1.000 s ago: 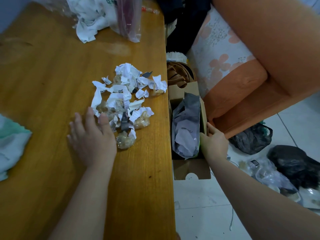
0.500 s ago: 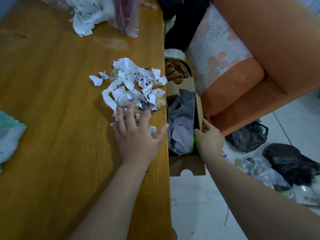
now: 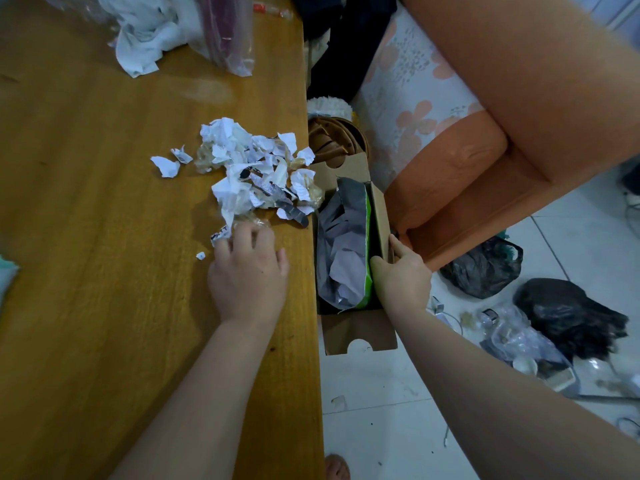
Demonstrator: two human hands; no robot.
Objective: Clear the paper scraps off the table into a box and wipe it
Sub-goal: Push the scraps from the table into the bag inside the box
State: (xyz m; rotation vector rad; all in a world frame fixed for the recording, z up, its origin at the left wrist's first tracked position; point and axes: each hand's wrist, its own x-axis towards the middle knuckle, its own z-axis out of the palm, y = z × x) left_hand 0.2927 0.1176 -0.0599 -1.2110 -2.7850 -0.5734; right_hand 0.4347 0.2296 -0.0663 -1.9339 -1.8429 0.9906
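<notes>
A heap of torn white paper scraps (image 3: 256,168) lies on the wooden table (image 3: 86,237), close to its right edge. Two loose scraps (image 3: 166,166) sit just left of the heap and a tiny one (image 3: 200,255) lies near my fingers. My left hand (image 3: 247,271) rests flat on the table with its fingertips on the nearest scraps. A brown cardboard box (image 3: 360,330) hangs beside the table edge, holding grey paper and a green packet. My right hand (image 3: 401,278) grips the box's right wall.
White crumpled plastic and a clear bag (image 3: 221,32) lie at the table's far end. A pale green cloth (image 3: 5,275) shows at the left edge. An orange sofa (image 3: 502,109) stands right of the box. Black bags (image 3: 485,268) and clutter litter the tiled floor.
My left hand has swept the scraps rightward, bunching the heap against the table's right edge beside the box. My right hand has kept hold of the box.
</notes>
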